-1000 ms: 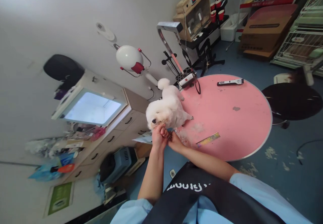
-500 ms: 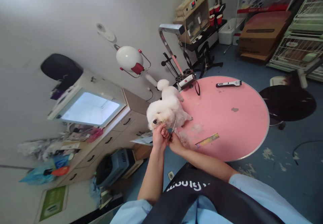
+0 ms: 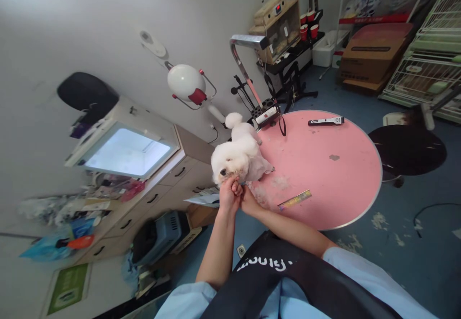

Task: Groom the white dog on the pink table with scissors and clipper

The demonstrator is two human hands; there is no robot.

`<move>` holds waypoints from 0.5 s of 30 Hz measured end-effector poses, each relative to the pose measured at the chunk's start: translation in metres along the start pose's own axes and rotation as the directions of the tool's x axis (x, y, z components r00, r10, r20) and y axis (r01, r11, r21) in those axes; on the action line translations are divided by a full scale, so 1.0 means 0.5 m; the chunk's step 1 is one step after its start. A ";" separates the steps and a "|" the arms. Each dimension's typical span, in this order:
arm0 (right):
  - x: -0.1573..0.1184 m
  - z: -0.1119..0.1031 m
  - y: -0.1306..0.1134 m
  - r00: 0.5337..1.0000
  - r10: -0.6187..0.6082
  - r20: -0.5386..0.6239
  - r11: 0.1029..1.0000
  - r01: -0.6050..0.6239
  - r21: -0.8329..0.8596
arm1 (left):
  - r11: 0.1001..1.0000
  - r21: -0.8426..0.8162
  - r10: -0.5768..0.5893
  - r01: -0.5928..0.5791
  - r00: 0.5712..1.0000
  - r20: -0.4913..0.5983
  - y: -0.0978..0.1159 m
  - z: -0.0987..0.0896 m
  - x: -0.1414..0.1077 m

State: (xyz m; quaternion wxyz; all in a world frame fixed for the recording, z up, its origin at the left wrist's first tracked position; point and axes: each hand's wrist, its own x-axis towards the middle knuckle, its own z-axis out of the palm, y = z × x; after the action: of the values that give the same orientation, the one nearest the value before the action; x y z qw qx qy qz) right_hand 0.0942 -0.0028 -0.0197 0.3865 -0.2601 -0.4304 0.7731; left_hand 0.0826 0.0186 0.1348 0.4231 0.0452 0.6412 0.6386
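A white fluffy dog (image 3: 232, 158) stands at the left edge of the round pink table (image 3: 345, 165), its face turned toward me. My left hand (image 3: 230, 193) is closed at the dog's muzzle, against the fur under its chin. Close beside it, my right hand (image 3: 248, 200) is closed on a pair of curved scissors, which the hands and fur almost wholly hide now. Cut white fur lies by the dog's front paws. To the right of my right hand, a yellowish comb (image 3: 294, 200) lies flat on the table.
A hair clipper (image 3: 326, 121) lies near the table's far edge. A metal grooming arm (image 3: 248, 76) with a tool holder (image 3: 265, 112) rises at the back left. Right of the table is a black stool (image 3: 406, 149); drawers (image 3: 176, 175) line the left wall.
Half a second ago the curved scissor blades showed beside the dog's cheek; now they are almost out of sight behind the hands. The view has shifted slightly.
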 end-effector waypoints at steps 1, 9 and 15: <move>0.000 -0.001 -0.002 1.000 0.010 -0.009 1.000 -0.010 -0.005 | 1.000 0.000 0.001 -0.001 1.000 0.006 -0.001 -0.001 0.000; -0.010 -0.011 -0.024 1.000 0.026 0.002 1.000 -0.026 -0.015 | 1.000 -0.018 -0.011 0.011 1.000 0.012 0.000 0.008 -0.009; -0.012 -0.018 -0.028 0.998 0.063 0.001 0.998 -0.063 0.005 | 1.000 -0.020 -0.006 0.007 1.000 0.026 -0.005 0.004 -0.006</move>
State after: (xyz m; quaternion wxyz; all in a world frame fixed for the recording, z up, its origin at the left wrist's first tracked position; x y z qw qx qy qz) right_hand 0.1095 0.0012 -0.0118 0.3625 -0.2719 -0.4204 0.7861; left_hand 0.0867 0.0179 0.1343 0.4338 0.0471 0.6294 0.6430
